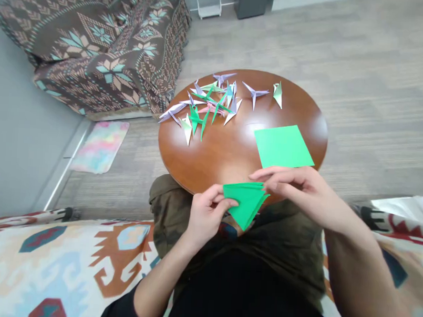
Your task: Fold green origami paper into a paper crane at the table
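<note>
My left hand [206,213] pinches a piece of folded green origami paper [243,203] by its left corner, the thumb lying on top. The paper has a triangular shape, its point down toward my lap, with several layers parting along the right edge. At its upper right corner is my right hand [295,187], thumb and fingertips closed around the layers there. Just beyond that hand, a flat green sheet [284,145] lies on the round wooden table [211,161]. Folded paper cranes in purple, green, white and pink crowd the table's far left, including a green crane [196,121].
A purple crane [254,94] and a pale green crane [278,94] sit apart at the table's far side. A sofa with a patterned cover [132,53] stands far left, a pastel mat [101,146] on the floor before it. Patterned fabric [65,259] covers the seat under me.
</note>
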### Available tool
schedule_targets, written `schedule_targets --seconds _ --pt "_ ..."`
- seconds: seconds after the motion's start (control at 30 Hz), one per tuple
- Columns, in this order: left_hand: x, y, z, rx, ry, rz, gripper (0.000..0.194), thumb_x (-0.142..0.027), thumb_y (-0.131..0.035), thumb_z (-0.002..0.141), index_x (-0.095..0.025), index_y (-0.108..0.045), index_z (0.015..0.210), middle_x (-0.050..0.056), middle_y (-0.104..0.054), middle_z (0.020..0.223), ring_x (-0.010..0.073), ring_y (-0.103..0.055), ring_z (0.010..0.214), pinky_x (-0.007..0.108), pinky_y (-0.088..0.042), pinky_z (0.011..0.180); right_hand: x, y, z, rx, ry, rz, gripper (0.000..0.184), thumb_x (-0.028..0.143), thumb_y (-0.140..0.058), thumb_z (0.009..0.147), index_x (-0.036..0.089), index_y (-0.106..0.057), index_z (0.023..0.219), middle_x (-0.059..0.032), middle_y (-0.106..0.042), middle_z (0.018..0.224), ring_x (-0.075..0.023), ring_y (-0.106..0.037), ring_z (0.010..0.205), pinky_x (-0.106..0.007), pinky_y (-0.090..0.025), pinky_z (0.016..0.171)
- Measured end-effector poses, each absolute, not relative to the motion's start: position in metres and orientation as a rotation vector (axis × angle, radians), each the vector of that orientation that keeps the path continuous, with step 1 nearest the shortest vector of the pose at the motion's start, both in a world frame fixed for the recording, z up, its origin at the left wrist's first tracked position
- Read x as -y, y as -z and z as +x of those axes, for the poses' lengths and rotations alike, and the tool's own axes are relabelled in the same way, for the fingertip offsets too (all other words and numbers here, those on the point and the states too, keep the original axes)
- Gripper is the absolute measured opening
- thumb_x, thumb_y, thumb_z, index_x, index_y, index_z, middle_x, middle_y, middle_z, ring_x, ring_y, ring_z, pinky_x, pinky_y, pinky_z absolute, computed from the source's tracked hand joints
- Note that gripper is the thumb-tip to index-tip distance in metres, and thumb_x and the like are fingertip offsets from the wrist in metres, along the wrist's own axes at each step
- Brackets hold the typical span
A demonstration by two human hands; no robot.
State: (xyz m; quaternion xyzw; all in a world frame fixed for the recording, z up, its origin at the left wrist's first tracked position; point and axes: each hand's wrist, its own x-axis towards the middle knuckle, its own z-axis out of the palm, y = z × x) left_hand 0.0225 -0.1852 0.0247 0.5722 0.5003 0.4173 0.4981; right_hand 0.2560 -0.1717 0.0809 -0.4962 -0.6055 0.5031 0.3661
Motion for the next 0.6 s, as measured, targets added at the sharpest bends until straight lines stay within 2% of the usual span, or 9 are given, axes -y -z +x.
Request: schedule_targets --seconds 0.13,0.23,0.3,0.5,0.6 --pt "0.185 -0.03 0.021 -1.279 -1.046 1.546 0.009 -0.028 -0.078 0.089 -0.019 -0.079 0.087 -0.002 -0.076 0.063 0.013 -0.061 0.054 0.023 -0.05 0.061 0.173 -0.085 0.253 1.554 -1.246 -1.351 0.021 0.025 -0.07 0.088 0.024 -0.084 0.074 -0.0074 -0.083 0.12 -0.0304 -0.078 0.112 -0.039 -0.063 0.093" --pt "0.187 -0.032 0.023 -1.328 -1.103 1.607 0.009 -0.028 -0.077 0.092 -0.02 -0.08 0.093 0.001 -0.083 0.078 0.0168 -0.073 0.065 0.024 -0.055 0.066 0.177 -0.087 0.247 1.57 -1.153 -1.373 0.021 0.022 -0.066 0.088 0.024 -0.082 0.074 -0.0074 -0.083 0.12 -0.031 -0.077 0.117 -0.042 -0.06 0.1" --pt "0.188 -0.031 0.024 -1.348 -1.135 1.648 0.009 -0.027 -0.076 0.092 -0.019 -0.08 0.095 0.002 -0.085 0.083 0.0172 -0.076 0.067 0.024 -0.056 0.067 0.179 -0.087 0.243 1.602 -1.083 -1.393 0.022 0.019 -0.064 0.086 0.023 -0.081 0.073 -0.0082 -0.083 0.119 -0.0317 -0.076 0.12 -0.044 -0.057 0.105" --pt "0.188 -0.03 0.03 -1.273 -1.106 1.551 0.004 -0.023 -0.076 0.091 -0.02 -0.078 0.093 -0.002 -0.082 0.074 0.0141 -0.073 0.062 0.021 -0.056 0.065 0.183 -0.08 0.236 1.638 -1.004 -1.366 0.019 0.015 -0.065 0.084 0.022 -0.082 0.085 -0.0112 -0.083 0.118 -0.031 -0.076 0.119 -0.044 -0.057 0.103" --pt "0.189 -0.029 0.034 -1.221 -1.044 1.366 0.009 -0.028 -0.072 0.093 -0.02 -0.072 0.09 -0.004 -0.076 0.065 0.0141 -0.071 0.057 0.021 -0.056 0.059 0.185 -0.072 0.231 1.523 -0.992 -1.313 0.017 0.015 -0.066 0.084 0.021 -0.081 0.092 -0.0119 -0.081 0.123 -0.0291 -0.076 0.118 -0.041 -0.059 0.099"
